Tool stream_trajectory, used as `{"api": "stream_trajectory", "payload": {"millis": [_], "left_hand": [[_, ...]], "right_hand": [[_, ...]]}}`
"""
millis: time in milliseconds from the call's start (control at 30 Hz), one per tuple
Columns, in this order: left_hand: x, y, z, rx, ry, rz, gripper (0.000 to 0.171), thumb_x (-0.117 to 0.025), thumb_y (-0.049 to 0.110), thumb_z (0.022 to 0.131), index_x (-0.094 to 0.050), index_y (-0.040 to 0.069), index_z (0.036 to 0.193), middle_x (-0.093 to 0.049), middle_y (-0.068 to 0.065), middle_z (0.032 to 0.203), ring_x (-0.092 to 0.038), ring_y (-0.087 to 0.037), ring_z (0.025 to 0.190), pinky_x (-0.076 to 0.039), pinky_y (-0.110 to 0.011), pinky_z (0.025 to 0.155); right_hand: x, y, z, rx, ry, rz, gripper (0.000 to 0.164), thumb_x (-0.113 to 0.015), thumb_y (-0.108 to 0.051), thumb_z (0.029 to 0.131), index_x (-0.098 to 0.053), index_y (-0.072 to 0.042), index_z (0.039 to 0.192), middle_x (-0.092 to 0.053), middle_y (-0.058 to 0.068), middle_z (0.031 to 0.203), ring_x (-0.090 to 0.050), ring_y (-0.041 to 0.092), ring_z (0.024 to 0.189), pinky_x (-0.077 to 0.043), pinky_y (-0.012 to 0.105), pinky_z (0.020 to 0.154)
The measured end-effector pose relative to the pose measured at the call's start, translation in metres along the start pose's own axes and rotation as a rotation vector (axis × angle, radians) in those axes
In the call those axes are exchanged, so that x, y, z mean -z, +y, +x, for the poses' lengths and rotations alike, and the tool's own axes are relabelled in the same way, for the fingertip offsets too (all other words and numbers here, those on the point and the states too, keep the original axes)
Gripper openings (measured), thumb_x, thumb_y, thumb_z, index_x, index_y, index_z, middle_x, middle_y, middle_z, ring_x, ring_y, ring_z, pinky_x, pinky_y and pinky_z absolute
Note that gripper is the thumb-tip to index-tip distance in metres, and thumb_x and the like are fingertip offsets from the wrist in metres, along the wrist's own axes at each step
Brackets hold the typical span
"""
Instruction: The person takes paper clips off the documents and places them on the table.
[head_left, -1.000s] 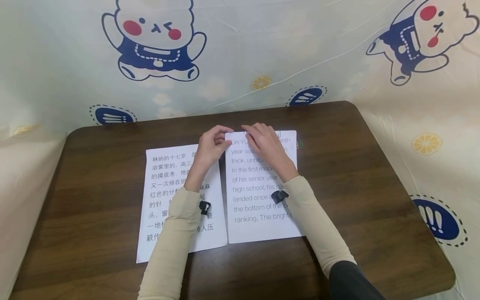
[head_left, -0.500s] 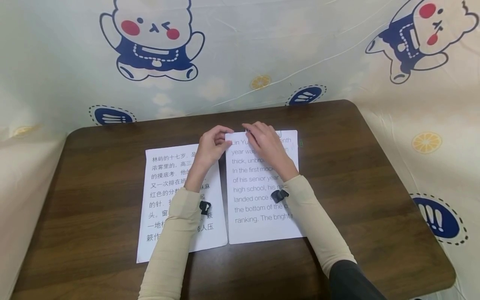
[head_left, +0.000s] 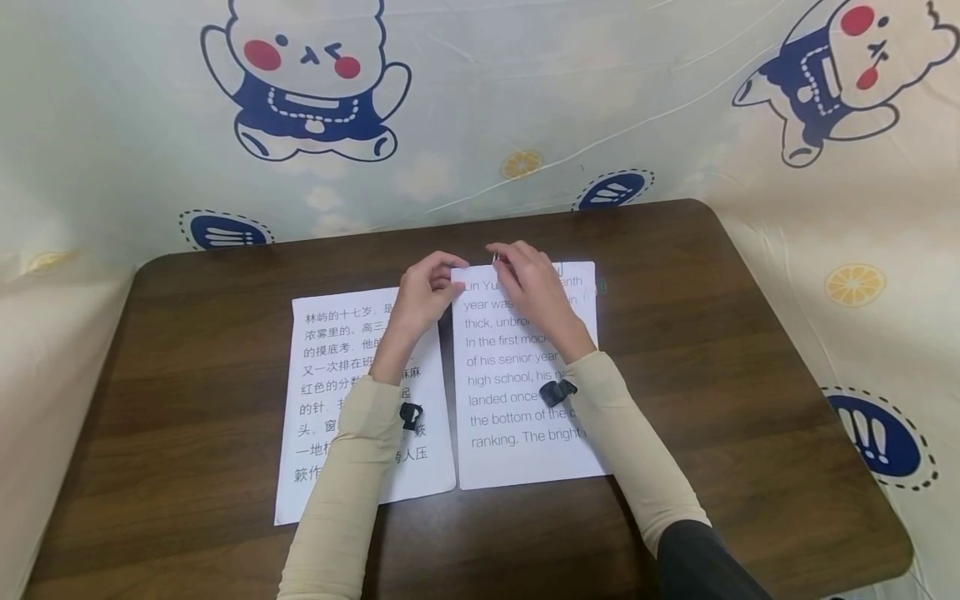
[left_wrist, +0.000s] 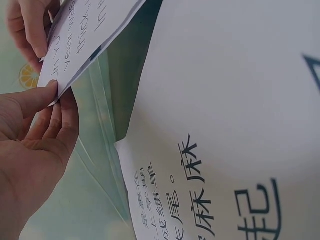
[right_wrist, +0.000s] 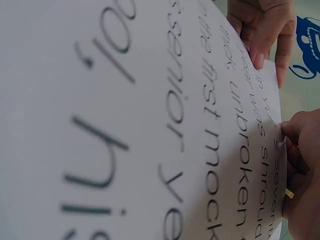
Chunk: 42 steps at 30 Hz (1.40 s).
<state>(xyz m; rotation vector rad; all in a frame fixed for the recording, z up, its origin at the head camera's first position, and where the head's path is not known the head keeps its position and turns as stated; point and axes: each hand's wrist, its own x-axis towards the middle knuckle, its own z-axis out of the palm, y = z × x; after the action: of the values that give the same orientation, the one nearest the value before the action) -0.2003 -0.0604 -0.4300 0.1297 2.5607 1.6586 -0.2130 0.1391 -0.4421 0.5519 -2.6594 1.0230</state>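
My left hand pinches the top left corner of the sheets with English text, thumb on top and fingers beneath. In the left wrist view these sheets are lifted at that corner, and layered edges show. At their top edge is my right hand, fingers bent, with what looks like a small silver paper clip at its thumb and fingertip. The right wrist view shows the right hand against the edge; its grip is partly hidden. Another wire paper clip shows at the top edge.
A sheet with Chinese text lies to the left, partly under my left forearm. A small green item lies just right of the English sheets. The brown table reaches back to a patterned curtain.
The right fingers have shifted slightly at the top edge, and the silver clip there shows more clearly. The English sheets have moved a little to the right. The left hand keeps its grip.
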Motion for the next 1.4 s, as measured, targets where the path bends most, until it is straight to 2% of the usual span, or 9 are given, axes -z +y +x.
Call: {"api": "stream_trajectory", "payload": {"millis": [100, 233, 367, 633, 867, 1067, 1400], "left_hand": [[-0.001, -0.001, 0.0, -0.004, -0.003, 0.001, 0.027, -0.066, 0.004, 0.095, -0.066, 0.014, 0.12, -0.072, -0.012, 0.108, -0.065, -0.024, 0.098, -0.052, -0.033, 0.09], [-0.002, -0.004, 0.001, -0.001, -0.005, 0.012, 0.028, -0.066, 0.005, 0.095, -0.066, 0.015, 0.121, -0.072, -0.011, 0.108, -0.064, -0.023, 0.097, -0.052, -0.031, 0.089], [-0.003, -0.004, 0.0, 0.003, 0.0, 0.023, 0.029, -0.067, 0.006, 0.095, -0.066, 0.016, 0.122, -0.072, -0.011, 0.108, -0.064, -0.022, 0.096, -0.051, -0.03, 0.087], [-0.004, -0.002, 0.0, 0.004, 0.006, 0.034, 0.03, -0.067, 0.006, 0.095, -0.066, 0.016, 0.123, -0.072, -0.01, 0.11, -0.063, -0.022, 0.096, -0.05, -0.03, 0.086], [-0.005, -0.001, 0.001, 0.01, 0.007, 0.034, 0.03, -0.066, 0.004, 0.095, -0.066, 0.016, 0.122, -0.071, -0.01, 0.108, -0.061, -0.022, 0.094, -0.048, -0.028, 0.083], [-0.005, 0.0, -0.001, 0.023, 0.004, 0.029, 0.029, -0.066, 0.005, 0.095, -0.066, 0.016, 0.122, -0.072, -0.011, 0.11, -0.063, -0.024, 0.098, -0.049, -0.031, 0.088], [-0.006, -0.001, 0.001, 0.026, 0.009, 0.044, 0.031, -0.066, 0.005, 0.095, -0.065, 0.016, 0.124, -0.072, -0.011, 0.114, -0.064, -0.023, 0.099, -0.051, -0.032, 0.09]], "right_hand": [[0.002, -0.001, 0.001, -0.049, 0.02, 0.057, 0.031, -0.055, -0.02, 0.103, -0.063, -0.013, 0.132, -0.067, 0.007, 0.119, -0.062, 0.018, 0.1, -0.054, 0.033, 0.091], [0.006, -0.001, 0.002, -0.093, 0.053, 0.123, 0.029, -0.057, -0.019, 0.103, -0.063, -0.014, 0.13, -0.065, 0.006, 0.121, -0.062, 0.017, 0.106, -0.055, 0.031, 0.096], [0.012, 0.0, 0.003, -0.109, 0.079, 0.144, 0.029, -0.056, -0.02, 0.103, -0.062, -0.015, 0.13, -0.065, 0.005, 0.124, -0.062, 0.015, 0.109, -0.054, 0.03, 0.101], [0.03, 0.013, 0.004, -0.119, 0.152, 0.14, 0.03, -0.055, -0.017, 0.103, -0.061, -0.011, 0.132, -0.066, 0.01, 0.117, -0.062, 0.02, 0.105, -0.055, 0.033, 0.094], [0.051, 0.033, -0.003, -0.193, 0.204, 0.161, 0.03, -0.056, -0.015, 0.103, -0.058, -0.008, 0.132, -0.066, 0.013, 0.113, -0.062, 0.022, 0.102, -0.053, 0.035, 0.093], [0.068, 0.053, -0.013, -0.242, 0.241, 0.126, 0.029, -0.057, -0.017, 0.102, -0.06, -0.007, 0.129, -0.067, 0.014, 0.114, -0.063, 0.023, 0.101, -0.054, 0.036, 0.092], [0.09, 0.09, -0.027, -0.349, 0.197, 0.077, 0.031, -0.059, -0.024, 0.101, -0.062, -0.011, 0.13, -0.069, 0.011, 0.119, -0.064, 0.022, 0.102, -0.057, 0.039, 0.094]]}}
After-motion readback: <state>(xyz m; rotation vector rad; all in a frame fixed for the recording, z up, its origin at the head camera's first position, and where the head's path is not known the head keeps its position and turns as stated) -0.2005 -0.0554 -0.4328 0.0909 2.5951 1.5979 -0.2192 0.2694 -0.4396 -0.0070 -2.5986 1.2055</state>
